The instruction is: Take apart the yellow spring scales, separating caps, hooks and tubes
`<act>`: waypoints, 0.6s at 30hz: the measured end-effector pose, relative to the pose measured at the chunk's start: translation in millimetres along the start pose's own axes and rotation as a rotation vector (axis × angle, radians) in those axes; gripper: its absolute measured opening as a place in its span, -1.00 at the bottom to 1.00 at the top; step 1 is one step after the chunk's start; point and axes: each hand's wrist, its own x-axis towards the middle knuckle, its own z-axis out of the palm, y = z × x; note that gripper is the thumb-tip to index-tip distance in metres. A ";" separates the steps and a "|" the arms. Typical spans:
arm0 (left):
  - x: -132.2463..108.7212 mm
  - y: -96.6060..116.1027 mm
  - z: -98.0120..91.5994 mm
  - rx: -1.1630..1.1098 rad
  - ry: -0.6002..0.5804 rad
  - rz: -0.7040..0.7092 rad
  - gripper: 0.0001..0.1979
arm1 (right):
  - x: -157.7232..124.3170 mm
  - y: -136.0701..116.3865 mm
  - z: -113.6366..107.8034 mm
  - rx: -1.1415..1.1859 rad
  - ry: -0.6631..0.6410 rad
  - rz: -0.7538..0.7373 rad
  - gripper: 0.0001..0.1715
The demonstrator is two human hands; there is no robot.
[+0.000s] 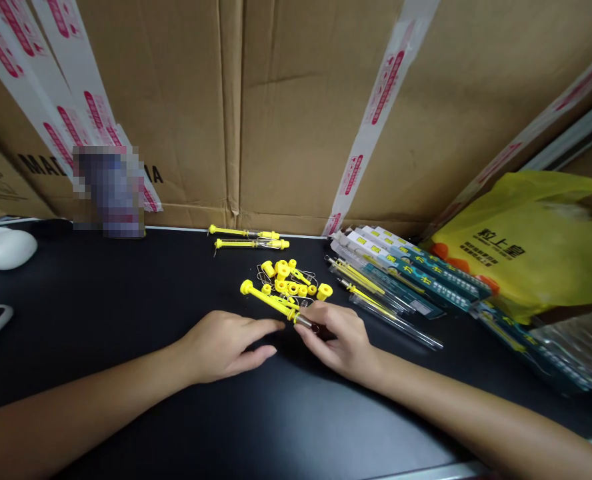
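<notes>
My right hand [339,337] pinches the spring end of a yellow spring-scale core [269,301], a thin rod with a round cap at its far left end. The rod slants up and left, over the near side of a small pile of parts. My left hand [231,343] is open, thumb and fingers apart, its index fingertip close to the spring end without holding it. In the pile are several yellow plastic caps [282,270] and bent wire hooks. Behind it lie two assembled-looking yellow spring scales [251,244], side by side.
To the right lie clear tubes [401,323] with yellow rods near them, and several printed boxes [416,267]. A yellow plastic bag [541,247] stands beyond. Large taped cardboard [296,120] walls the back of the black table [126,293]. A white rounded object [9,248] sits far left.
</notes>
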 end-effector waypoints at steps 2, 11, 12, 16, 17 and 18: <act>1.1 -2.5 -1.6 -0.139 -0.019 -0.130 -0.65 | -2.3 1.4 -1.1 -0.088 -0.045 -0.126 -0.92; 6.7 1.5 2.3 -0.844 0.197 -0.395 -0.70 | 7.4 -15.7 -2.0 -0.291 -0.308 -0.401 -0.89; 6.6 2.2 3.0 -0.855 0.210 -0.380 -0.70 | 8.4 -16.8 -1.8 -0.286 -0.294 -0.432 -0.91; 4.4 2.4 3.2 -0.882 0.286 -0.356 -0.69 | 8.8 -14.3 -1.5 -0.279 -0.215 -0.443 -0.55; 3.7 2.2 2.9 -0.880 0.286 -0.370 -0.69 | 8.3 -12.8 -1.4 -0.274 -0.193 -0.413 -0.55; 3.1 2.0 2.5 -0.864 0.270 -0.383 -0.69 | 7.7 -11.2 -1.2 -0.261 -0.173 -0.373 -0.57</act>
